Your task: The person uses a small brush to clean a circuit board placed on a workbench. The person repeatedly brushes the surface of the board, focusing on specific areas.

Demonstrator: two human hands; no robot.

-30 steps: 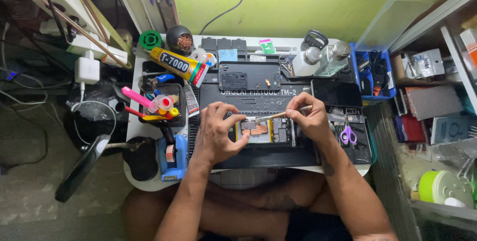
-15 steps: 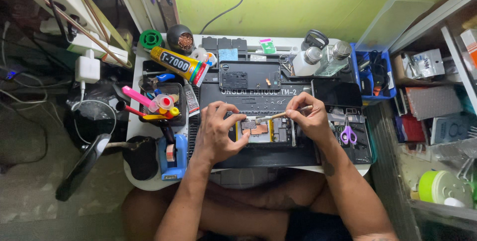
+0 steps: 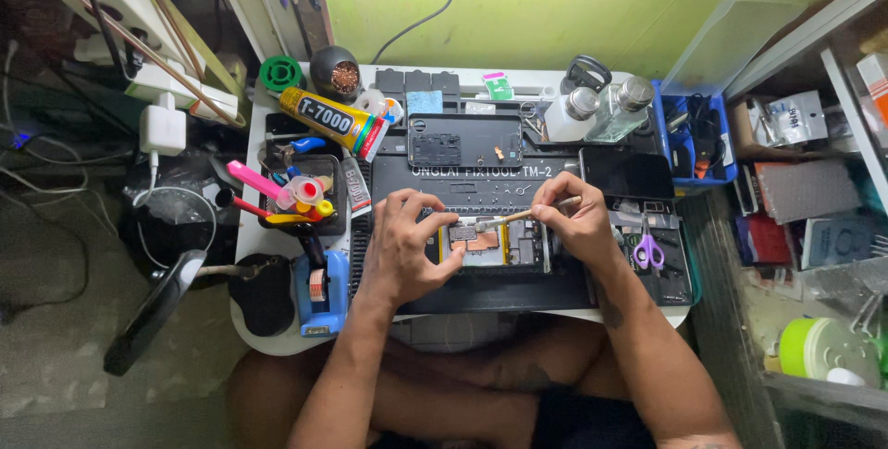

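Overhead view of a small white table (image 3: 277,343) carrying a dark work mat (image 3: 481,294). An opened phone (image 3: 495,244), its back cover removed, lay near the centre of the mat with its circuit boards exposed. The left hand (image 3: 407,250) rested at 9 o'clock of the phone, its thumb and fingers curled around the phone's left end and pinching it steady against the mat. The right hand (image 3: 578,218), at 3 o'clock of the phone, gripped a thin wooden-handled brush (image 3: 523,215) between thumb and fingers like a pen; the brush ran toward 9 o'clock, and its tip met the small board at the phone's upper left.

At 12 o'clock of the phone lay a dark phone frame (image 3: 465,141), flat on the mat. At 1 o'clock lay a black phone, screen up (image 3: 627,173), and past it, toward the far edge, stood two clear bottles (image 3: 601,109). Purple-handled scissors (image 3: 649,250) lay at 3 o'clock, just beyond the right hand. At 10 o'clock a yellow glue tube (image 3: 331,119) lay tilted above a black tray of small tools (image 3: 296,192). A blue tape dispenser (image 3: 324,294) sat at 8 o'clock, near the left wrist. A blue bin (image 3: 696,139) hung at the table's right edge, at 2 o'clock.
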